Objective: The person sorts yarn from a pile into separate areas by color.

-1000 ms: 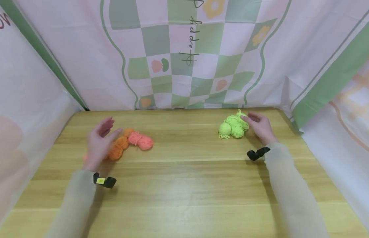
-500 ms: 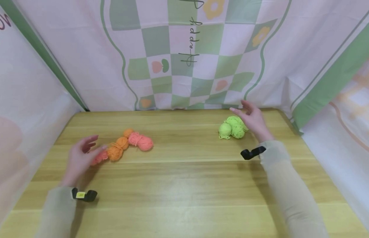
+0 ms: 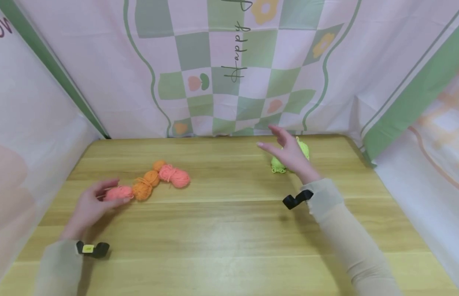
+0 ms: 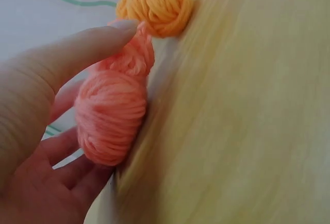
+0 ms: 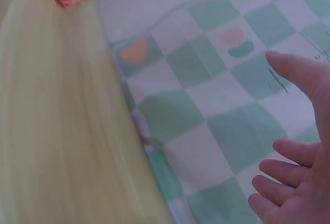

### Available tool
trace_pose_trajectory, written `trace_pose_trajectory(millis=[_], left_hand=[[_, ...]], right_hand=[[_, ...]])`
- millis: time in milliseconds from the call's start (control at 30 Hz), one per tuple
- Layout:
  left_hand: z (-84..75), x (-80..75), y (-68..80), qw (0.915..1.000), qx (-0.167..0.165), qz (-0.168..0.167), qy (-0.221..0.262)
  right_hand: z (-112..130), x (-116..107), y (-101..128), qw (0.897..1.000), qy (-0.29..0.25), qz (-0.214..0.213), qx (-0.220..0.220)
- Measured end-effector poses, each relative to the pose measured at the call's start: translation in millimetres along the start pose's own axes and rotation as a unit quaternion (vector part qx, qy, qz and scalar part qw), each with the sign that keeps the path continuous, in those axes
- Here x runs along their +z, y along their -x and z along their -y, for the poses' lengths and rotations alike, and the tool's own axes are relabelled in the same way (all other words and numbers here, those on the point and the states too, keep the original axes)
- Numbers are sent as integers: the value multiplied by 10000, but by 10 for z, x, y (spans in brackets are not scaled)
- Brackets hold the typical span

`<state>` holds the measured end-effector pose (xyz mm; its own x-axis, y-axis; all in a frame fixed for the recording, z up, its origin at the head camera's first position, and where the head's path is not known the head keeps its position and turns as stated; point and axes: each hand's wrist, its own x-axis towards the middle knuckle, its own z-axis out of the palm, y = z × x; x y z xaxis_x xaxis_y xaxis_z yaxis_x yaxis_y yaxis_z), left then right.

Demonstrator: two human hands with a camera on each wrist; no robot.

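Two hands work over yarn balls on a wooden table [image 3: 229, 230] backed by a checked pink-and-green cloth [image 3: 229, 74].

The right hand [image 3: 288, 154], fingers spread apart and holding nothing, hovers in front of a cluster of lime-green yarn balls [image 3: 277, 164] near the table's far right edge. The left hand [image 3: 90, 205] lies at the near left, thumb and curled fingers clamped on a coral-pink yarn ball [image 3: 117, 192]. Just beside it, an orange yarn ball [image 3: 142, 190] begins a row of orange and pink balls leading to a pink yarn skein [image 3: 175, 176].
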<state>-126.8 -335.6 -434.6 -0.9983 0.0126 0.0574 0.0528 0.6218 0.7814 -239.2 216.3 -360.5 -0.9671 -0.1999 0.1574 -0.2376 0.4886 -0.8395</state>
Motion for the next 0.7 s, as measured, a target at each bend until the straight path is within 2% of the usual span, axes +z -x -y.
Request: trace_pose_trajectory(millis=[167,433,567,700], left_hand=[[40,-11,-6,9998,-97,128,-120],[84,-95,-1,9987,-51,388,-334],[91,-107,10,9989,-49,404,-230],[66,-103,25,9992,-212,334,-49]], right_hand=[[77,305,50,9990,-108,275,-343],[179,788,123,9951,-198,848,-469],[232,1001,146,9923,-277,1122,-435],[299,1195,159,9883,-363,1404,-466]])
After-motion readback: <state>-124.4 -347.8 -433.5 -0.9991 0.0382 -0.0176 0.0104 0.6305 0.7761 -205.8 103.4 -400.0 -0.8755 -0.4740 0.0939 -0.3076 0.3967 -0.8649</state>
